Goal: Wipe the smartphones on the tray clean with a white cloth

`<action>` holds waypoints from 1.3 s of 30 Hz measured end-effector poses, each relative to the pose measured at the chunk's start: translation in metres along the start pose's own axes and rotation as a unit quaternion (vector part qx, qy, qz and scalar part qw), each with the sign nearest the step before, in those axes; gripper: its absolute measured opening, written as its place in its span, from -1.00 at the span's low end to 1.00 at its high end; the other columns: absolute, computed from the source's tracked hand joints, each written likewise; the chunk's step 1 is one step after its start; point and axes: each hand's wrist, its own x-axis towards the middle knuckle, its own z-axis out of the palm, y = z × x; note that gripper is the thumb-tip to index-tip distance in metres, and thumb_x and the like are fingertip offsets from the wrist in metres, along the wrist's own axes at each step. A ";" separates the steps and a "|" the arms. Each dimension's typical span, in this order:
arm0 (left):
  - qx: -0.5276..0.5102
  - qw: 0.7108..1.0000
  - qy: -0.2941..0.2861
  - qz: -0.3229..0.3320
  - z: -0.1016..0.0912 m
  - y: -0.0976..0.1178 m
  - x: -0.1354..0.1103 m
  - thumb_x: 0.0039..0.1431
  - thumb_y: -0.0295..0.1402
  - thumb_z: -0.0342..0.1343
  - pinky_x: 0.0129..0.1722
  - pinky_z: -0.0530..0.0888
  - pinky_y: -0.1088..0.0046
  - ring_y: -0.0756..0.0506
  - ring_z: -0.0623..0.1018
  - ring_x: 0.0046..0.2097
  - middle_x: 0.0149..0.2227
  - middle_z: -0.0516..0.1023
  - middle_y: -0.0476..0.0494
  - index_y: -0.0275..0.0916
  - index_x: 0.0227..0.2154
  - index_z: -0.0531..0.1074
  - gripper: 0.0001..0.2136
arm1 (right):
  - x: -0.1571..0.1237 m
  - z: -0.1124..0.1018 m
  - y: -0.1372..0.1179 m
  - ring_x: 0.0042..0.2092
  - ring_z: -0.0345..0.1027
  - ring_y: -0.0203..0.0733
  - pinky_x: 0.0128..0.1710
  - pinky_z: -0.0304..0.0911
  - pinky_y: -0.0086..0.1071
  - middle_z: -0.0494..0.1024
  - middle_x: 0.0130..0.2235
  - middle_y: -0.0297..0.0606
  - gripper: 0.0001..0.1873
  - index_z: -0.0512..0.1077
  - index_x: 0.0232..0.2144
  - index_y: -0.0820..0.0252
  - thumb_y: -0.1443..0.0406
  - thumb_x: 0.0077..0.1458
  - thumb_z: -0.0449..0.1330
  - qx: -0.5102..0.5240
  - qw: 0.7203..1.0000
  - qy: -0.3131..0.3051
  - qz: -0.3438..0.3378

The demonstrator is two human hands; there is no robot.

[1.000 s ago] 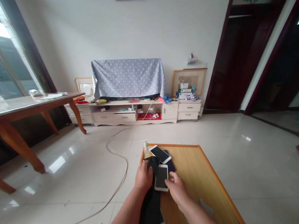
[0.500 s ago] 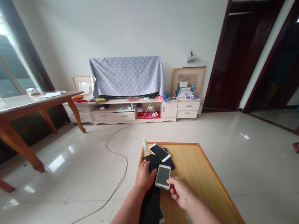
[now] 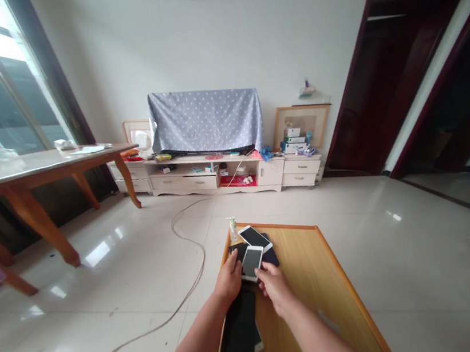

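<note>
A white phone with a dark screen is held between both hands over a small wooden table. My left hand grips its left edge, my right hand its lower right corner, fingers curled. Behind it lie a second white phone, a black phone and a dark blue one. A large black device lies under my left forearm, with a white phone edge showing beneath it.
A small pump bottle stands at the table's far left corner. A white cable runs over the tiled floor to a TV stand. A wooden table is at the left, a doorway at the right.
The white phone has moved up and away from me toward the other phones. My left hand shifted from the black phone to the white phone's left edge; the right hand followed.
</note>
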 end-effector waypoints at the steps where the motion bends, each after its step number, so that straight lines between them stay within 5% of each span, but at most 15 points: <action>1: -0.009 1.000 -0.004 -0.003 -0.002 0.001 -0.001 0.27 -0.20 -0.03 0.25 0.31 0.29 -0.18 0.40 0.24 0.21 0.42 -0.26 -0.29 0.18 0.35 -0.53 | 0.002 0.001 0.000 -0.55 0.26 -0.35 -0.63 0.03 -0.52 0.51 -0.45 -0.36 -0.42 0.46 -0.04 0.20 0.10 -0.13 0.34 -0.014 1.000 0.012 -0.005; 4: -0.037 0.999 -0.015 -0.014 -0.009 0.003 -0.004 0.30 -0.15 -0.07 0.26 0.30 0.27 -0.18 0.39 0.25 0.22 0.40 -0.26 -0.30 0.19 0.33 -0.51 | 0.000 -0.001 0.003 -0.50 0.37 -0.25 -0.59 0.18 -0.46 0.57 -0.37 -0.26 -0.32 0.41 0.07 0.23 0.04 -0.06 0.30 -0.080 0.995 0.058 -0.023; 8: -0.061 0.998 -0.003 -0.032 -0.019 0.006 -0.013 0.28 -0.09 -0.05 0.26 0.30 0.24 -0.19 0.42 0.22 0.17 0.46 -0.25 -0.28 0.14 0.38 -0.51 | -0.018 -0.026 0.006 -0.28 0.48 -0.09 -0.37 0.37 -0.32 0.60 -0.23 -0.16 -0.45 0.47 -0.01 0.21 -0.01 0.06 0.17 -0.180 0.975 0.073 -0.104; 12: -0.069 0.995 0.040 -0.055 -0.037 0.013 -0.031 0.25 -0.05 0.00 0.28 0.27 0.14 -0.24 0.40 0.23 0.18 0.44 -0.32 -0.30 0.13 0.38 -0.48 | -0.057 -0.080 0.004 -0.12 0.45 -0.05 -0.12 0.33 -0.26 0.57 -0.12 -0.13 -0.56 0.51 -0.07 0.14 0.02 0.17 0.06 -0.360 0.899 0.114 -0.221; 15: -0.081 0.993 0.053 -0.060 -0.058 0.026 -0.053 0.23 0.00 0.01 0.21 0.36 0.18 -0.21 0.48 0.16 0.14 0.48 -0.32 -0.27 0.11 0.38 -0.48 | -0.094 -0.119 0.004 -0.15 0.45 -0.06 -0.22 0.30 -0.29 0.53 -0.13 -0.14 -0.59 0.49 -0.05 0.10 0.05 0.20 0.05 -0.491 0.828 0.156 -0.220; 17: -0.082 0.994 0.052 -0.052 -0.074 0.039 -0.074 0.20 0.02 0.06 0.19 0.38 0.18 -0.21 0.50 0.13 0.10 0.52 -0.29 -0.24 0.06 0.41 -0.49 | -0.120 -0.131 0.007 -0.19 0.45 -0.05 -0.27 0.28 -0.30 0.51 -0.15 -0.13 -0.63 0.51 -0.10 0.10 0.07 0.18 0.08 -0.537 0.805 0.141 -0.211; 23: -0.056 0.996 0.058 -0.046 -0.119 0.073 -0.163 0.17 0.03 0.09 0.12 0.45 0.18 -0.20 0.55 0.06 0.02 0.58 -0.23 -0.21 -0.01 0.44 -0.53 | -0.196 -0.097 0.026 -0.12 0.41 -0.05 -0.12 0.28 -0.31 0.52 -0.16 -0.15 -0.75 0.58 -0.22 0.03 0.28 0.17 0.10 -0.505 0.821 -0.023 -0.266; 27: -0.029 0.993 0.092 -0.068 -0.159 0.083 -0.236 0.17 0.03 0.09 0.12 0.45 0.19 -0.19 0.56 0.04 -0.01 0.59 -0.19 -0.18 -0.01 0.44 -0.54 | -0.233 -0.081 0.027 -0.10 0.42 -0.05 -0.08 0.30 -0.29 0.52 -0.13 -0.15 -0.71 0.54 -0.09 0.05 0.23 0.20 0.09 -0.464 0.837 -0.071 -0.282; 33: 0.008 0.973 0.196 -0.121 -0.243 0.069 -0.346 0.15 0.02 0.10 0.09 0.46 0.24 -0.18 0.57 0.02 -0.04 0.61 -0.16 -0.17 0.00 0.43 -0.54 | -0.275 -0.092 0.025 -0.07 0.41 -0.04 -0.05 0.29 -0.26 0.53 -0.12 -0.09 -0.63 0.48 -0.10 0.12 0.08 0.28 -0.01 -0.420 0.843 -0.007 -0.335; 39: 0.207 0.912 0.292 -0.199 -0.309 0.052 -0.454 0.22 0.00 -0.01 -0.03 0.48 0.27 -0.18 0.59 -0.06 -0.09 0.61 -0.15 -0.14 -0.03 0.44 -0.59 | -0.338 -0.076 0.060 -0.37 0.37 -0.12 -0.33 0.24 -0.34 0.50 -0.43 -0.24 -0.58 0.39 -0.43 0.08 -0.03 0.27 -0.03 -0.374 0.876 -0.123 -0.278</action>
